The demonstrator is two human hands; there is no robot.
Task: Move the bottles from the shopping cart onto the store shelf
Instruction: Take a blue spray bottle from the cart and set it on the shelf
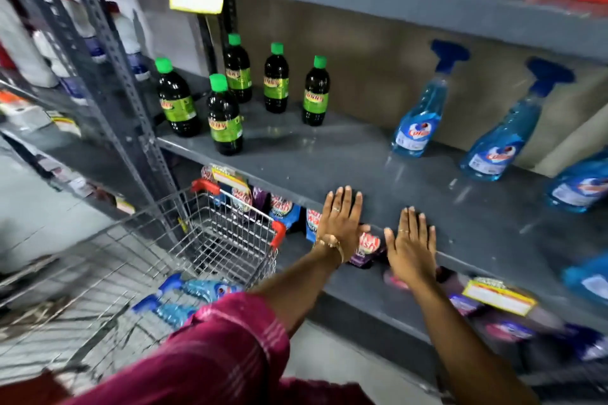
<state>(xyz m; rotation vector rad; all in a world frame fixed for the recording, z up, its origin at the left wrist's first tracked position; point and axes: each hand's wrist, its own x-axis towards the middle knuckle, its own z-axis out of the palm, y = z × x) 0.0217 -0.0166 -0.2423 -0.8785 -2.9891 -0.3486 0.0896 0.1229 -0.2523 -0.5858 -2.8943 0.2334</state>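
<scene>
A: While both hands lie flat on the front edge of the shelf (329,154), how much would you say is done?

B: A fair part, I judge. The left hand (342,217) and the right hand (411,240) are both spread, palms down, fingers straight, holding nothing. They rest side by side near the middle of that front edge.

A: And the bottles already up?

B: Five dark bottles with green caps (225,115) stand upright toward the shelf's left end, some near the back, one close to the front edge. To the right, blue spray bottles (418,115) stand along the back and run on toward the right end, where the picture is blurred and I cannot count them.

A: What is left in the cart?

B: The shopping cart (230,233) stands below and left of the shelf, just beside the lower tier. At its near end at least two more blue spray bottles (194,289) lie on their sides, partly hidden by the person's sleeve (223,348). The rest of the basket that shows looks bare wire.

A: So close to finishing?

B: Likely the last few remain. The bare middle of the shelf, between the green-capped group and the blue ones, has room for them
</scene>
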